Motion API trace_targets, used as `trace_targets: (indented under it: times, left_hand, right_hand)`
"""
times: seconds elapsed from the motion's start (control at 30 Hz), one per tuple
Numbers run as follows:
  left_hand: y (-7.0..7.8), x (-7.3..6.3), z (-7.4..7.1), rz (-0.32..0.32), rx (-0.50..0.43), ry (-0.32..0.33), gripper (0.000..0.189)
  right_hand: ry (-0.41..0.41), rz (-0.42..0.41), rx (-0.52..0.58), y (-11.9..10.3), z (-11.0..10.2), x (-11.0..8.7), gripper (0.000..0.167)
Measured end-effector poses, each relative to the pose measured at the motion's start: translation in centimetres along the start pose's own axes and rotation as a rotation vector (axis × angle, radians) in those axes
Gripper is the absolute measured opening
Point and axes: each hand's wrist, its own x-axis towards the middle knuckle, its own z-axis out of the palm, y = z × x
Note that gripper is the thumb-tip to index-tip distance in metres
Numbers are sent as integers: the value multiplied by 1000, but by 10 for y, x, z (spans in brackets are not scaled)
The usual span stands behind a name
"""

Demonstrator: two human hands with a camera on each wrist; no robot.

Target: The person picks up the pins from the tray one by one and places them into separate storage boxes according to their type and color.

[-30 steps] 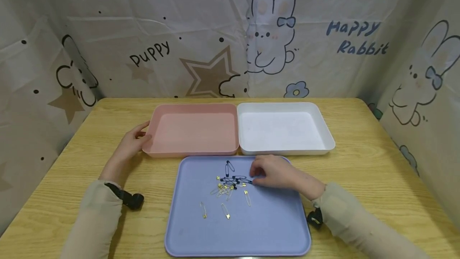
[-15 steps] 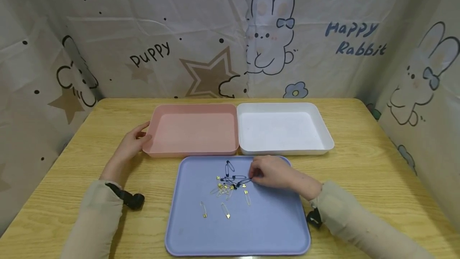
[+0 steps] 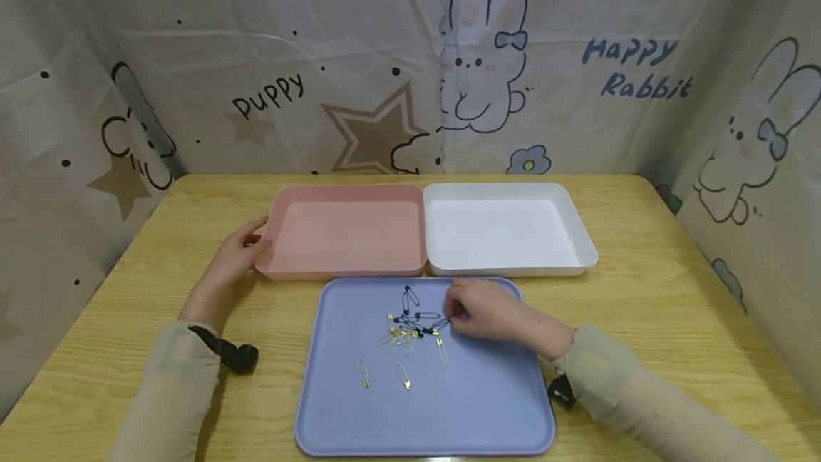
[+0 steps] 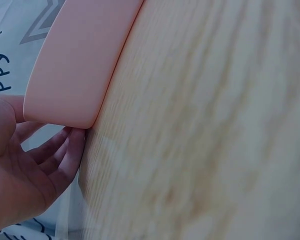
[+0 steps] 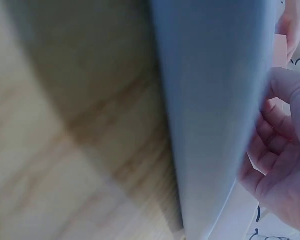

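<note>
In the head view my left hand (image 3: pixel 232 259) holds the left end of the pink tray (image 3: pixel 346 273). The left wrist view shows its thumb over the rim and its fingers against the outer wall. My right hand (image 3: pixel 490 311) is low over the blue tray (image 3: pixel 423 426), thumb and fingertips together, pinching one end of a black safety pin (image 3: pixel 440 323). That pin still lies at the pile's edge. Several more black safety pins (image 3: pixel 410 298) and gold safety pins (image 3: pixel 401 338) lie in the pile. In the right wrist view the blue tray's wall hides the fingertips.
A white tray (image 3: pixel 509 273) stands directly right of the pink one, behind the blue tray. Loose gold safety pins (image 3: pixel 403 375) lie nearer the front of the blue tray. Printed cloth (image 3: pixel 359 34) hangs around the wooden table (image 3: pixel 667 291).
My right thumb and fingers have come together on a black safety pin, which has shifted slightly at the pile's right edge. My left hand has stayed on the pink tray.
</note>
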Motion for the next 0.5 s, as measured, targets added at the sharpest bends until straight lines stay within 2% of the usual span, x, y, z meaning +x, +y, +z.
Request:
trace_targets:
  times: [0.27, 0.5]
  left_hand:
    - [0, -1, 0, -4, 2, -1, 56]
    - [-1, 0, -1, 3, -8, -2, 55]
  right_hand:
    - [45, -24, 48, 2, -8, 0, 10]
    - [19, -14, 27, 3, -19, 3, 8]
